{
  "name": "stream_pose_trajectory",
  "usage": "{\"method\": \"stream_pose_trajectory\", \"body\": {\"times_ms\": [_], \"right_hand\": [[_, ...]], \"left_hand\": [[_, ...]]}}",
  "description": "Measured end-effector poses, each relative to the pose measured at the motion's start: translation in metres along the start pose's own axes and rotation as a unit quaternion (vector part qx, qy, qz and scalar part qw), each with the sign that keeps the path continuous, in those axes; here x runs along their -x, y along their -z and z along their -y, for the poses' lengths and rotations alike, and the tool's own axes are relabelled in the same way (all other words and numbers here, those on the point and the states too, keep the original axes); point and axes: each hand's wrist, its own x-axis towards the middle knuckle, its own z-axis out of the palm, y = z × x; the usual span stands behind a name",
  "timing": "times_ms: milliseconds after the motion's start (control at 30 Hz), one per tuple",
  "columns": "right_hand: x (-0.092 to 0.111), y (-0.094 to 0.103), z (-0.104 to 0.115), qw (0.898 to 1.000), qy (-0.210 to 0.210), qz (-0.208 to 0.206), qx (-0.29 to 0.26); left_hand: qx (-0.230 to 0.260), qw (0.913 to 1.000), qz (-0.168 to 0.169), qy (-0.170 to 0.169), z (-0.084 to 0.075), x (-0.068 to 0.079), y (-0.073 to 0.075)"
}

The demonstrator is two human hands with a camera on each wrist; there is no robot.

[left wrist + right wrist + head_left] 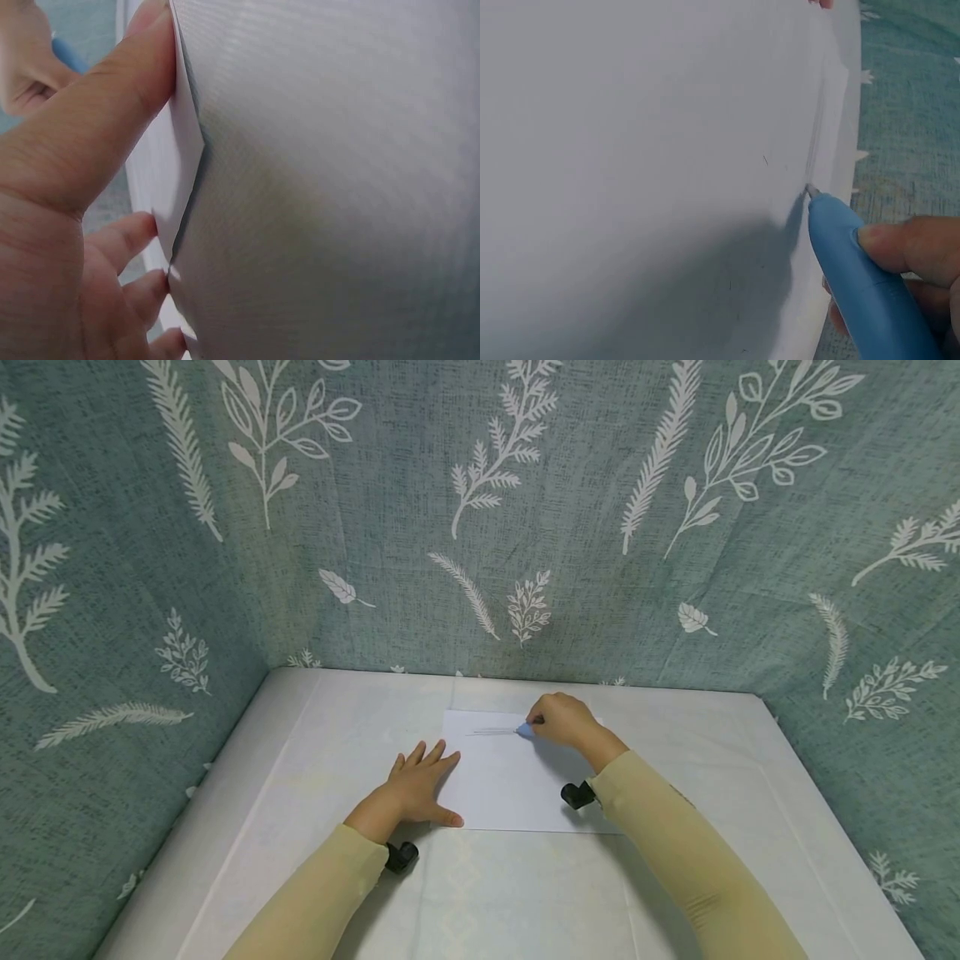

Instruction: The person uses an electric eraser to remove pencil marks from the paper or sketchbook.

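A white sheet of paper (498, 789) lies on the cloth-covered table. My right hand (564, 720) holds a thick blue pen (866, 281) over the sheet's upper part, thumb and fingers round its barrel. In the right wrist view, the pen's narrow grey tip meets the end of faint grey lines (817, 135) drawn on the sheet. They run sideways near the top of the paper in the head view. Fingers spread, my left hand (412, 789) rests at the sheet's left edge, its thumb on the lower left corner.
A white cloth (345, 718) covers the table. Green fabric (405, 518) with white leaf prints hangs behind and at both sides. Small black wrist-worn devices show below each hand, one by the left sleeve (315, 893) and one by the right sleeve (675, 835).
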Motion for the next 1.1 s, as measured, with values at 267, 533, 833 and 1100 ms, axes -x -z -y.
{"method": "stream_pose_trajectory", "body": {"times_ms": [267,533,833,1100], "right_hand": [[-0.0024,-0.0007,-0.0015,1.0,-0.007,0.0,-0.003],[-0.002,-0.0017,-0.0011,1.0,0.004,0.0,0.0],[-0.0012,-0.0019,-0.0009,1.0,0.003,-0.01,-0.007],[-0.0025,-0.0014,0.0006,1.0,0.009,0.0,-0.003]], "left_hand": [[-0.003,1.0,0.001,-0.001,-0.0008,0.0011,0.002],[0.001,1.0,0.0,0.0,-0.0005,0.0008,0.0019],[-0.002,1.0,0.0,0.0,0.0019,-0.0014,-0.002],[0.001,1.0,-0.001,-0.001,0.0029,-0.0018,-0.0021]]}}
